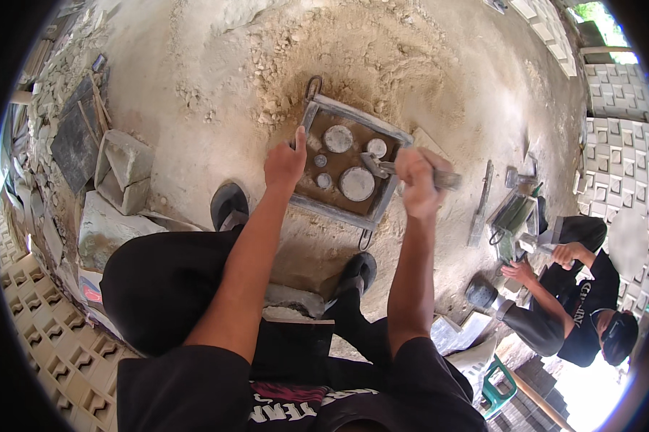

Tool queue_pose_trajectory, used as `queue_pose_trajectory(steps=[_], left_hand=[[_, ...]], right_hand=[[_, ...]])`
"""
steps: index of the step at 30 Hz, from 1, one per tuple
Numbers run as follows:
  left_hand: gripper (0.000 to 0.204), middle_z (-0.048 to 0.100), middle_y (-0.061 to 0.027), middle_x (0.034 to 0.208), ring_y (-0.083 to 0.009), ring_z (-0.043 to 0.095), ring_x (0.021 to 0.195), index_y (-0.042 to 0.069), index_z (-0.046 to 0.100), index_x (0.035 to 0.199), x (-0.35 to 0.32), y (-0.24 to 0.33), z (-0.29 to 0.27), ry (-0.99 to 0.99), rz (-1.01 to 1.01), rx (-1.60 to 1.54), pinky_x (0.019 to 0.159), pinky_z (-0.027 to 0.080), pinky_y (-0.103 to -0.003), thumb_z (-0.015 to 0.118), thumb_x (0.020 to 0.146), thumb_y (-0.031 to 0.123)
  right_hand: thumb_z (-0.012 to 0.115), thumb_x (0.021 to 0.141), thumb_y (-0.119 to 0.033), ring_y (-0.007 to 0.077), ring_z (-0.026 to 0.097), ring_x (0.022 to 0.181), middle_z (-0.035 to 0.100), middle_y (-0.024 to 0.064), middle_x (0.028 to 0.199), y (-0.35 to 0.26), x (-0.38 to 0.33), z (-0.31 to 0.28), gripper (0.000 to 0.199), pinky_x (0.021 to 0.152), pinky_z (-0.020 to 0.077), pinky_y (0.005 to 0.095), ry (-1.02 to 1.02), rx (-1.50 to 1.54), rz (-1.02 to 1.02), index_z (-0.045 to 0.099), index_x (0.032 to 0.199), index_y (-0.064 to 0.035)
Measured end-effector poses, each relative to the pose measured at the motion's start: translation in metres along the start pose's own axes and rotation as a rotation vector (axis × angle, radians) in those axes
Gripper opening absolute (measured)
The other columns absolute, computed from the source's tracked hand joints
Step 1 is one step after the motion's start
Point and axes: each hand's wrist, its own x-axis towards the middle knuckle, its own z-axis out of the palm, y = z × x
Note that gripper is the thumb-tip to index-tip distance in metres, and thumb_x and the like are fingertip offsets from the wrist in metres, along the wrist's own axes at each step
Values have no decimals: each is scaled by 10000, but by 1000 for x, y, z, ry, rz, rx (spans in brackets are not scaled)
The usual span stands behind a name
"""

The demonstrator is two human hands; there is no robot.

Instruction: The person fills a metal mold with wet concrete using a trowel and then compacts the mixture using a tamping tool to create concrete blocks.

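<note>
Grip first: right hand [418, 181] is fisted tight around the handle of a small trowel [382, 168], blade poking into the metal mould frame [349, 164] just above centre of the frame. Left hand [285, 164] is curled over the frame's left rail, pinning it down, nothing else in it.

That frame looks like welded steel, stiff and probably heavy once it's packed with the brown mix; I'd grab it by the rails or the loop handles sticking out at its top and bottom ends, not the gritty inside. The grey round plugs [357, 183] sitting in it look loose-ish and dusty, easy to knock.

Sand pile [353, 57] is right behind it in the upper middle. Both of the person's shoes [229, 205] bracket the near side, so not much elbow room. Broken slabs [123, 169] lie at left, patterned blocks [619, 93] stacked upper right, and another person [583, 288] crouches at lower right over a second mould [513, 212].
</note>
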Motion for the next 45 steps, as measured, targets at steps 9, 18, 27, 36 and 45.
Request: queue_pose_trajectory(steps=[9, 18, 27, 36, 45], left_hand=[[794, 659, -276, 904, -447, 624, 908, -33, 691, 919, 0, 3, 5, 51, 27, -27, 828, 484, -510, 308, 911, 662], [791, 663, -259, 979, -429, 622, 961, -5, 692, 1001, 0, 9, 0, -27, -25, -11, 862, 475, -499, 298, 904, 675], [785, 662, -260, 978, -433, 620, 963, -4, 691, 1009, -1, 3, 6, 27, 1, 10, 866, 473, -501, 305, 903, 671], [787, 662, -268, 950, -445, 616, 945, -20, 690, 965, -3, 4, 4, 13, 14, -17, 851, 472, -508, 298, 910, 660], [784, 661, -269, 931, -439, 621, 937, -25, 691, 958, -2, 5, 4, -20, 10, -19, 838, 473, -511, 300, 914, 654]], right_hand=[[543, 796, -68, 91, 378, 486, 396, -6, 526, 3, 5, -6, 215, 453, 278, 258, -168, -147, 4, 490, 595, -15], [539, 745, -203, 97, 265, 430, 306, -11, 481, -12, 12, -49, 359, 405, 181, 301, -312, -25, -123, 302, 521, -53], [527, 712, -121, 128, 293, 449, 304, 36, 509, 17, 5, -40, 261, 429, 218, 313, -307, -172, -103, 352, 550, -14], [550, 717, -140, 138, 329, 443, 337, 63, 491, 30, 9, -29, 273, 428, 249, 315, -381, -365, -59, 378, 546, -15], [426, 862, -56, 86, 264, 462, 326, -22, 510, 40, -3, -23, 323, 435, 186, 291, -198, -130, 35, 347, 548, -54]])
